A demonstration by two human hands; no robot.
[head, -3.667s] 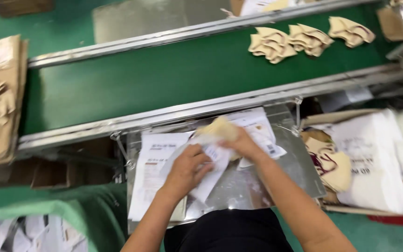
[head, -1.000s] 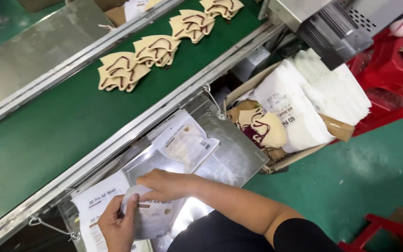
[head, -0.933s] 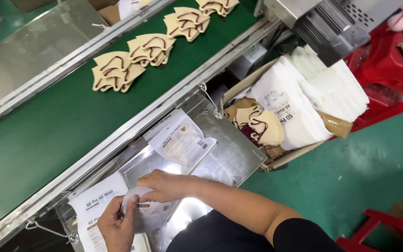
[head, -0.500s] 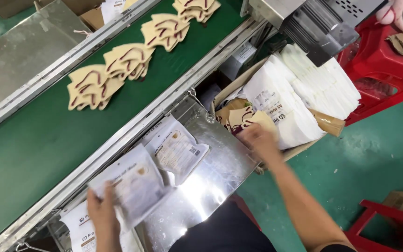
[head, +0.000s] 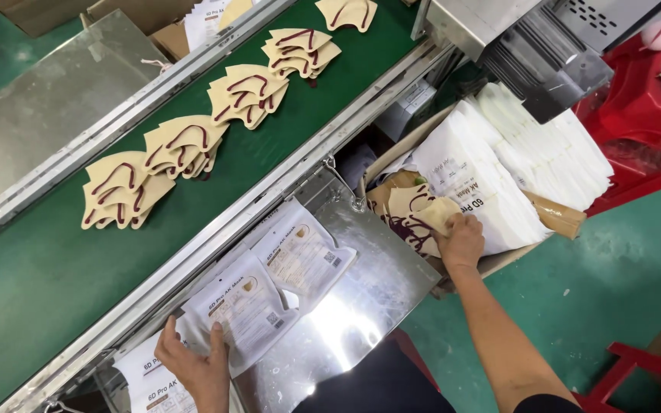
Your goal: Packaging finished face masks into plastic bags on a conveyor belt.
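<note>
Left hand [head: 193, 367] near-left on the shiny steel work tray [head: 369, 298]: fingers spread flat, pressing down on a white printed plastic pouch [head: 242, 306]. A second identical white pouch [head: 304, 256] lies just right of it and farther back; more pouches under the wrist.

Right hand [head: 460, 241] reaching right into the open cardboard box [head: 552, 218], fingers curled, pinching a tan folded face mask with dark red straps [head: 430, 214] off the pile there. White pouch stacks [head: 499, 168] fill the rest of the box.

Far side: green conveyor belt [head: 47, 268] carrying bunches of tan masks [head: 181, 141] in a diagonal row. Red plastic stool [head: 636, 115] at far right.
</note>
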